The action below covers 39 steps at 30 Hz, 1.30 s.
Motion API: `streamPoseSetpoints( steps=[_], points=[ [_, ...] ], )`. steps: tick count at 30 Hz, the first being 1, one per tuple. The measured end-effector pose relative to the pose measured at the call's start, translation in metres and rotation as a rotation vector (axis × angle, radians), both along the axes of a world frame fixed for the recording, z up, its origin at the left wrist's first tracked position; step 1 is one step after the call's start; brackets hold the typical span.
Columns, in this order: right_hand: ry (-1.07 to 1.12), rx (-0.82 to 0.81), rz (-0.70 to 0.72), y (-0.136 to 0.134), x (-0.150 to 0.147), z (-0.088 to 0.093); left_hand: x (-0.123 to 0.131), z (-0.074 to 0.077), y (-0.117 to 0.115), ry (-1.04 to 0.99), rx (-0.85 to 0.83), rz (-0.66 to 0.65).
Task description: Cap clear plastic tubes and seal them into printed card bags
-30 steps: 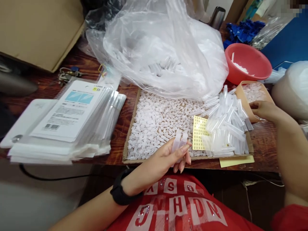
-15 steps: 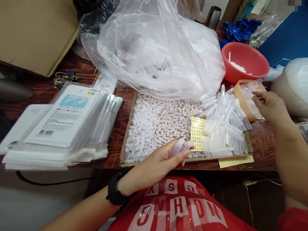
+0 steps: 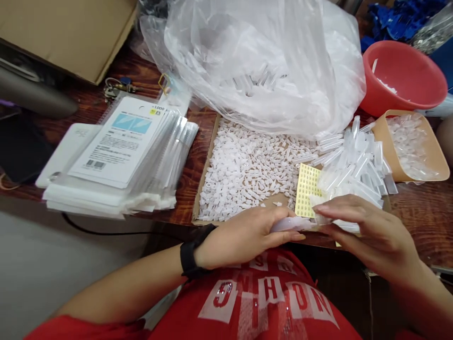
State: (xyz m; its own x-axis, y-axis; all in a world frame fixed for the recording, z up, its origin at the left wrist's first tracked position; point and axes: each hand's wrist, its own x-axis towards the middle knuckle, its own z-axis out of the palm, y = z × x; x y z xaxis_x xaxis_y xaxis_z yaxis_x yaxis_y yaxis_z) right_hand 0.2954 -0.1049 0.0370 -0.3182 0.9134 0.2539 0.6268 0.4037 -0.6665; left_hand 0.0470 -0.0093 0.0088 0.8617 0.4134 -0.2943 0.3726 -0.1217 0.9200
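My left hand is closed around small translucent plastic tubes with narrow tips, held at the front edge of a shallow cardboard tray. Close to those tips, my right hand pinches a small translucent plastic piece, its exact kind unclear. White nozzle-like plastic tips fill the tray's left side. On its right lies a pile of clear plastic tubes, partly behind my right hand. A yellow sticker sheet rests between the two heaps.
A tan cup of small clear pieces stands right of the tray, with a red bowl behind it. A big plastic bag of tubes overhangs the tray's back. Packaged clear sleeves and keys lie at left.
My right hand has come from the tan cup to the tips of the tubes in my left hand, with a small translucent piece in its fingers. The camera view has shifted right.
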Motion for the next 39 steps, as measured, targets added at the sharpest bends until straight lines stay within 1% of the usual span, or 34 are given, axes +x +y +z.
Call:
streamPoseSetpoints(
  steps=[2,4,7,10,13,15,18,20,23,28,32,36,39],
  points=[
    [0.018,-0.018,0.087,-0.001,-0.011,0.000,-0.001,-0.002,-0.002,0.032,0.059,-0.037],
    [0.007,-0.023,0.129,-0.001,-0.014,0.000,-0.003,-0.002,-0.004,0.040,0.116,-0.061],
    [-0.025,-0.010,0.141,-0.004,-0.016,0.000,-0.006,-0.001,-0.005,0.007,0.186,-0.076],
    [-0.035,0.028,0.151,-0.005,-0.022,-0.002,-0.007,-0.001,-0.007,-0.007,0.222,-0.101],
    [-0.109,0.099,0.137,-0.003,-0.026,-0.007,-0.008,-0.002,-0.010,-0.002,0.264,-0.100],
    [-0.161,0.117,0.141,0.001,-0.026,-0.011,-0.008,-0.003,-0.011,0.007,0.290,-0.091],
    [-0.215,0.150,0.182,0.007,-0.024,-0.014,-0.009,-0.004,-0.010,0.047,0.289,-0.119],
    [-0.304,0.189,0.204,0.009,-0.023,-0.014,-0.009,-0.005,-0.009,0.073,0.290,-0.145],
    [-0.419,0.197,0.220,0.011,-0.024,-0.013,-0.009,-0.006,-0.009,0.085,0.310,-0.161],
    [-0.453,0.241,0.226,0.011,-0.026,-0.013,-0.010,-0.008,-0.009,0.035,0.282,-0.129],
    [-0.484,0.275,0.211,0.010,-0.023,-0.013,-0.011,-0.009,-0.009,-0.014,0.308,-0.098],
    [-0.523,0.278,0.241,0.009,-0.022,-0.014,-0.011,-0.010,-0.009,-0.023,0.325,-0.112],
    [-0.534,0.331,0.269,0.010,-0.023,-0.015,-0.010,-0.011,-0.007,-0.007,0.306,-0.154]
  ],
)
